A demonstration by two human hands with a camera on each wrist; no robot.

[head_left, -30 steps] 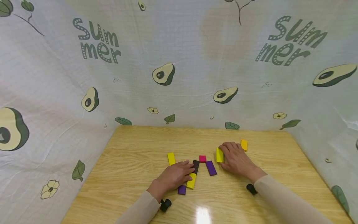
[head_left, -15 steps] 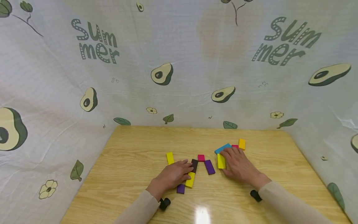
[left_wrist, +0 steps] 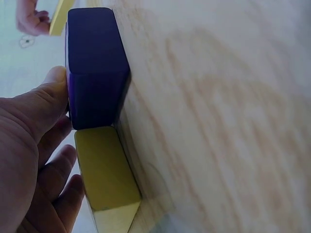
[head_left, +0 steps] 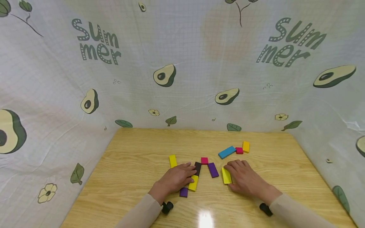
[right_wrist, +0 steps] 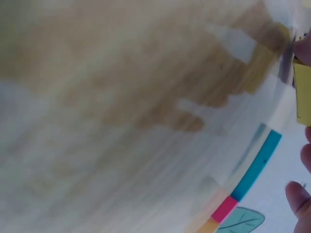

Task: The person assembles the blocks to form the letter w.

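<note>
In the head view my right hand pinches a yellow block by its ends, to the right of a purple block. The right wrist view shows this yellow block between thumb and fingers. My left hand rests over a row of blocks, its fingers fairly straight and touching a black block and a yellow block. In the left wrist view the thumb lies against the side of a purple block, with another yellow block beside it. The hand hides part of the row.
A small red block lies near the black block's far end. Farther right, a blue block, a red block and an orange block form a chain. Another yellow block lies beyond my left hand. Patterned cloth surrounds the table.
My right hand has carried its yellow block nearer to me, uncovering the blue and red blocks behind it. My left hand has stayed on the row. The head view has shifted slightly.
</note>
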